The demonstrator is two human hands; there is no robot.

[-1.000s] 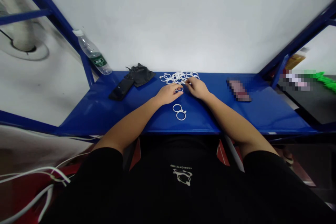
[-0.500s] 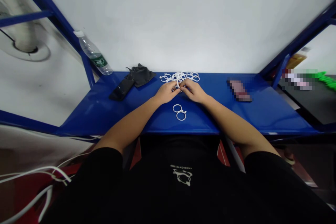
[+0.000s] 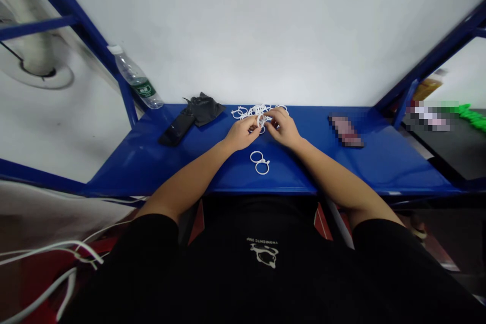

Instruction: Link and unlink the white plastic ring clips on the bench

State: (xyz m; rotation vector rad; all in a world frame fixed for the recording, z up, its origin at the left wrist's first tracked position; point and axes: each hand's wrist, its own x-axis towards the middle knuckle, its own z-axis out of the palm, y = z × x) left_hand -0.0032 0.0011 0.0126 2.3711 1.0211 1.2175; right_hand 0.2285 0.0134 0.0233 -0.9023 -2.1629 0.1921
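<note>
A white plastic ring (image 3: pixel 259 121), of the curtain-ring kind with a small tab, stands between the thumb and fingers of my left hand (image 3: pixel 240 133), which is closed on it. Beside it, my right hand (image 3: pixel 284 128) has its fingers curled around white ring parts; exactly which ring they touch is partly hidden. Behind both hands lies a pile of similar white rings (image 3: pixel 240 112), partly covered by the fingers. Nearer to me, two white rings (image 3: pixel 261 167) lie together on the blue table (image 3: pixel 235 172).
On the left are a black phone (image 3: pixel 176 129), a crumpled black bag (image 3: pixel 205 109) and a clear bottle (image 3: pixel 138 81) leaning near the blue frame. A blurred-out phone-like object (image 3: pixel 346 130) lies to the right. A white wall (image 3: pixel 250 35) rises behind the table.
My right hand has shifted slightly up and right, its fingers lifting over the pile and parting a little from the left hand. The left hand and the two front rings have stayed put.
</note>
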